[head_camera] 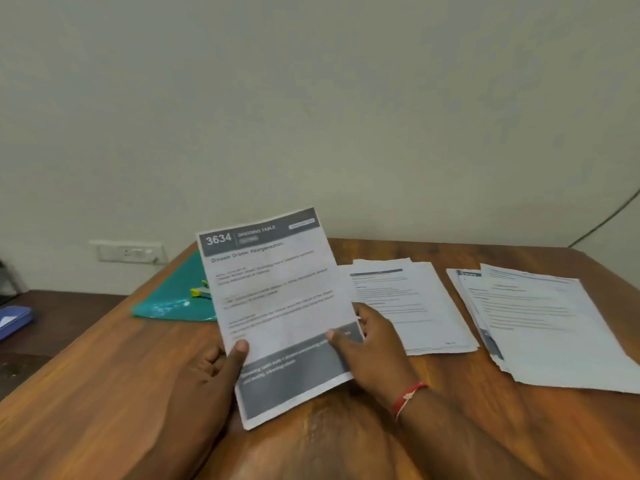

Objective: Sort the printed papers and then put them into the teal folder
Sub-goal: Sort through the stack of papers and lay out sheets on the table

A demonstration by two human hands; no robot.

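Observation:
I hold a printed sheet [277,299] headed "3634 Dressing Table" tilted up above the wooden table [104,393]. My left hand [211,372] grips its lower left edge, thumb on the front. My right hand [370,348] grips its lower right edge, a red thread on the wrist. The teal folder [173,296] lies flat at the back left, partly hidden by the sheet. A stack of printed papers [408,303] lies right of the held sheet, and a second, thicker stack [543,323] lies at the far right.
A small yellow-green stapler-like item [200,291] rests on the folder. A wall socket plate [128,252] sits behind the table's left corner. A blue object [14,320] lies on a lower dark surface at the left. A cable [602,220] runs down the wall at the right.

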